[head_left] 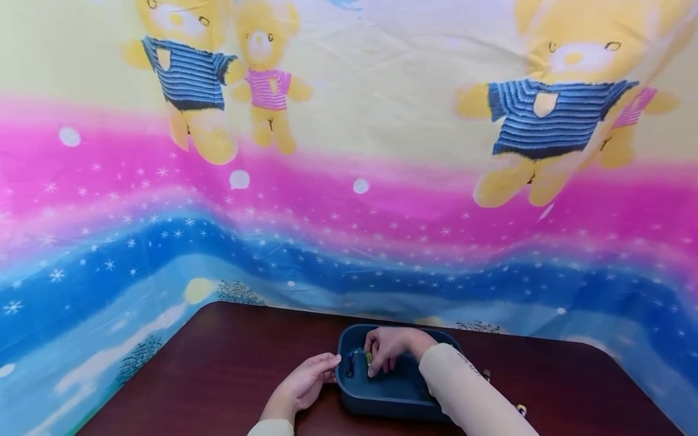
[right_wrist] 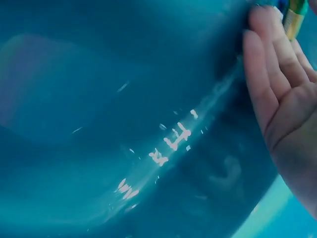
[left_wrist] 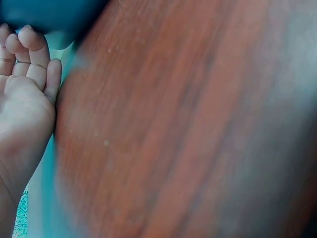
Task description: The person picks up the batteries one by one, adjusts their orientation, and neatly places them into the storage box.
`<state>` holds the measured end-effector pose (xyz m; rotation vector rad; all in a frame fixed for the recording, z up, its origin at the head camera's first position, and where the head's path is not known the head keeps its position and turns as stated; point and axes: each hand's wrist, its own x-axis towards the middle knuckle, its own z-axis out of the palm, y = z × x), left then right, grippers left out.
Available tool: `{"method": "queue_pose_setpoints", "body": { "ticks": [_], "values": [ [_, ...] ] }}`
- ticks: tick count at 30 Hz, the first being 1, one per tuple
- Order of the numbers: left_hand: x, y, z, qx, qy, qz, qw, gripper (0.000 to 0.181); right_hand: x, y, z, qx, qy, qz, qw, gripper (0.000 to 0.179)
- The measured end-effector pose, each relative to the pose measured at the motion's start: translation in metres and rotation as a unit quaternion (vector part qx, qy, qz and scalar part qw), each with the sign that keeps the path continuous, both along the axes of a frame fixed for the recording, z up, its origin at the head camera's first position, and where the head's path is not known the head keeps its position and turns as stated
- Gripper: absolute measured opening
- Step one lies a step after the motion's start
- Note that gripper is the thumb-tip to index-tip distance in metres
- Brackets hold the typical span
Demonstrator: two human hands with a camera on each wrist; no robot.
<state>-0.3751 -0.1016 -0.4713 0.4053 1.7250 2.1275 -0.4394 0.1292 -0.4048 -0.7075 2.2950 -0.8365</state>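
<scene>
Printed cloth [head_left: 349,233], patterned with bears and snowflakes, is hanging behind a dark reddish-brown bench [head_left: 229,348]. At left, the left hand [head_left: 309,380] is holding the near end of a dark blue tray [head_left: 389,407], fingers bent against the outer wall, thumb side at the rim. Just inside that end, a dark cylinder [head_left: 350,365] is lying on the tray's floor, its long axis pointing roughly away from the person. Immediately to its right, inside the tray, a green cylinder [head_left: 368,358] is running nearly parallel to it, pinched between the thumb and fingers of the right hand [head_left: 389,350], which is reaching in from the right and is the nearer hand to both. Whether the green cylinder is touching the floor cannot be told. It is appearing slim and glossy, with a gold-coloured end. Farther right, beyond the sleeve [head_left: 463,381], two small objects [head_left: 521,410] are resting on the bench.
</scene>
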Motion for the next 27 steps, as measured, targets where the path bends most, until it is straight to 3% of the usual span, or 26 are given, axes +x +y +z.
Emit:
{"method": "queue_pose_setpoints", "body": {
  "ticks": [17, 27],
  "values": [
    [0.002, 0.000, 0.007, -0.005, -0.006, 0.004, 1.0000, 0.021, 0.003, -0.023, -0.013, 0.058, 0.127, -0.004, 0.9903, 0.040],
    [0.002, 0.000, 0.004, 0.000, -0.008, 0.004, 1.0000, 0.021, 0.002, -0.024, -0.016, 0.053, 0.089, -0.019, 0.9945, 0.042]
  ]
}}
